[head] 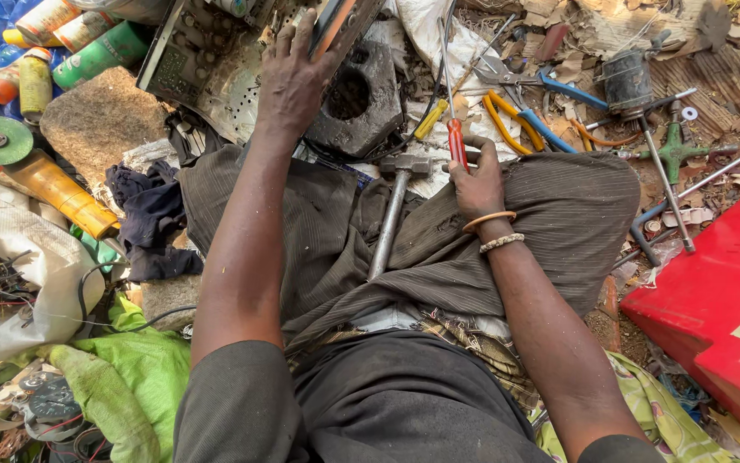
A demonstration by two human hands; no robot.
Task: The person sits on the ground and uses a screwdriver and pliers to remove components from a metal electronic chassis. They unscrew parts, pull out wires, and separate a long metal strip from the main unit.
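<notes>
The screwdriver [457, 141] has a glossy red plastic handle and a thin bare metal shaft; the hammer [393, 206] is dull grey steel, scuffed along its handle. The circuit chassis [207, 64] is matt, dusty sheet metal. The trousers [550, 214] are ribbed matt cloth; the red box [713, 300] is smooth shiny plastic
</notes>
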